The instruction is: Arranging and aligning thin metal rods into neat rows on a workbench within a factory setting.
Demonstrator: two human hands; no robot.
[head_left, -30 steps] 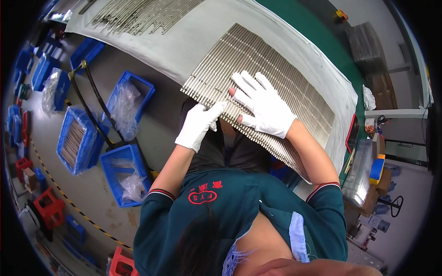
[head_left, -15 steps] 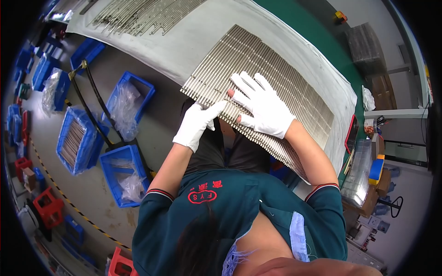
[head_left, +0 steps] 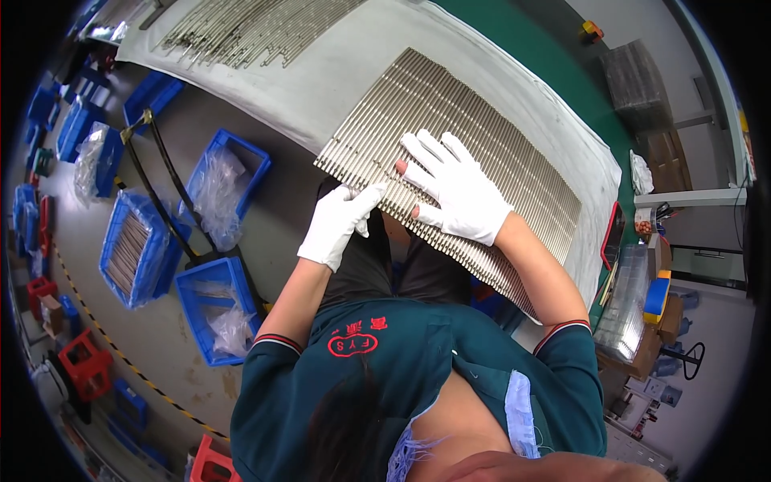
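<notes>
A wide layer of thin metal rods (head_left: 490, 128) lies side by side on the white-covered table, its near ends forming a slanting edge in front of me. My right hand (head_left: 462, 189), in a white glove with bare thumb and index fingertips, rests flat on the rods with its fingers spread. At the near edge, my gloved left hand (head_left: 337, 223) has its fingers curled in and its thumb against the rod ends. Whatever lies between those fingers, if anything, is hidden.
More metal rods (head_left: 249, 28) lie loosely at the table's far left, on the white cloth (head_left: 321, 84). Left on the floor stand blue crates (head_left: 213, 309), one holding rods, others plastic bags, beside a black trolley handle (head_left: 165, 173). A red-edged tray (head_left: 613, 233) sits at the right.
My left hand has drawn back slightly to the left, and its thumb reaches less far over the rods. The right hand stays almost in place.
</notes>
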